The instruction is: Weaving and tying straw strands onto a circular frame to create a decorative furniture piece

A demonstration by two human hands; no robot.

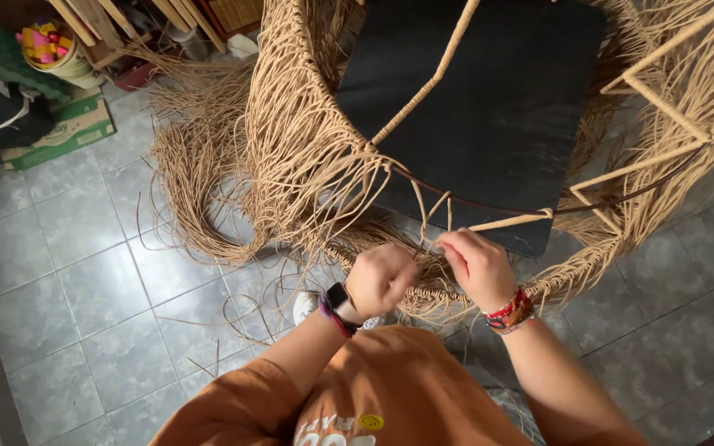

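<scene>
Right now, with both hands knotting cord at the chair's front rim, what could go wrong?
The loose cords trailing across the tiled floor could snag or tangle as the left hand pulls. The right hand pinches strands close to the woven rim; a slip might loosen the weave.

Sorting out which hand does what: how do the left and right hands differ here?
The left hand is closed in a fist around strands; the right hand pinches strands with its fingers. The left wrist wears a dark watch; the right wrist wears red bead bracelets. Both work at the woven rim of the wicker frame, close together.
</scene>
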